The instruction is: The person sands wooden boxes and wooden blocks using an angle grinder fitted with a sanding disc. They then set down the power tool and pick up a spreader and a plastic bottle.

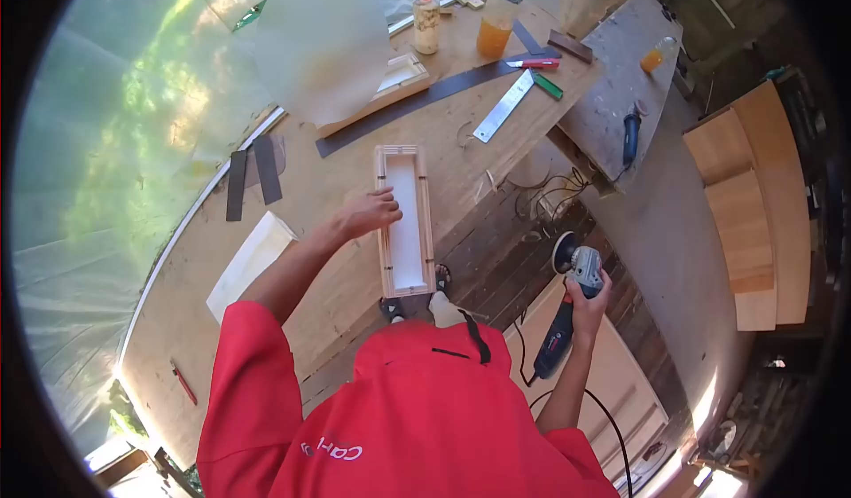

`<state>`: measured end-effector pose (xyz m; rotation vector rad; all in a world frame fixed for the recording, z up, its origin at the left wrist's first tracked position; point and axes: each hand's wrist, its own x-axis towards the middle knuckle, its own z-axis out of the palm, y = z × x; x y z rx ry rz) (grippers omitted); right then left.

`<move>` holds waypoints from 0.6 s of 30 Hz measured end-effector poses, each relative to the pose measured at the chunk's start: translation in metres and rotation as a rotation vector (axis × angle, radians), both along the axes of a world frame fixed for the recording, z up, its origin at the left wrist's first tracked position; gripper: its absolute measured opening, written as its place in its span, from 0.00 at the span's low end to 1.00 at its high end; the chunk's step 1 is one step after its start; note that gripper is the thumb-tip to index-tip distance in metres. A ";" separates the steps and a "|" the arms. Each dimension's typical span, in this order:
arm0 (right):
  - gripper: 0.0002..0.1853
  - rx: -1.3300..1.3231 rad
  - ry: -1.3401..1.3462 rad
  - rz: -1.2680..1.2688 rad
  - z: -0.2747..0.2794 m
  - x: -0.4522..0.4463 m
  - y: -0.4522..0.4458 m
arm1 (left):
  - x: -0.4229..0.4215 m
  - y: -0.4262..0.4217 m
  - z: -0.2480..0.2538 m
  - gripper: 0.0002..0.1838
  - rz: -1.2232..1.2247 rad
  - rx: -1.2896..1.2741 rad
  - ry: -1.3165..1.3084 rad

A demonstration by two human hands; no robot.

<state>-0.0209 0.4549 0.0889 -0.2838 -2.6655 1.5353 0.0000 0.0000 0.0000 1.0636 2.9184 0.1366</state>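
1. A long wooden box (425,205) lies at the edge of the big table (328,179), right in front of the person. I can see a white bottom inside it.
2. The person's left hand (374,211) is on the box's left long side. Its fingers bend over the wood, but I can't tell how hard they squeeze, because the thumb is hard to see.
3. The right hand (587,296) is wrapped around a power tool (557,338), out past the table. The tool has a round pad (564,252) at its top end, and it is well apart from the box.
4. On the left of the box sits a white block (253,263). Past it are two short dark strips (237,186).
5. Farther back lies a long dark strip (425,94), just beside another wooden box (381,103).
6. A metal square (505,108) with a green handle (548,86) lies near a red knife (532,63).
7. Behind those stand a bottle with a red cap (425,28) and an orange bottle (494,37).
8. On a gray table (612,81) to the right, I see a blue tool (631,134).
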 end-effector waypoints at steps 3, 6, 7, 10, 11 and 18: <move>0.41 -0.117 -0.067 -0.012 -0.024 0.017 -0.024 | 0.026 -0.030 0.002 0.07 0.101 0.120 -0.036; 0.41 -0.186 -0.090 -0.029 -0.011 0.016 -0.016 | 0.032 0.001 0.000 0.08 0.164 0.087 -0.070; 0.41 -0.258 -0.148 -0.054 -0.007 0.016 -0.020 | 0.038 0.002 -0.005 0.08 0.191 0.101 -0.073; 0.41 -0.197 -0.044 -0.101 -0.037 0.020 -0.006 | 0.065 0.017 -0.016 0.08 0.260 0.146 -0.027; 0.41 -0.275 -0.100 -0.124 -0.035 0.022 -0.009 | 0.078 0.022 -0.019 0.07 0.312 0.167 -0.051; 0.35 -0.685 -0.161 -0.220 -0.062 0.046 -0.032 | 0.077 0.052 0.000 0.39 0.417 0.269 -0.041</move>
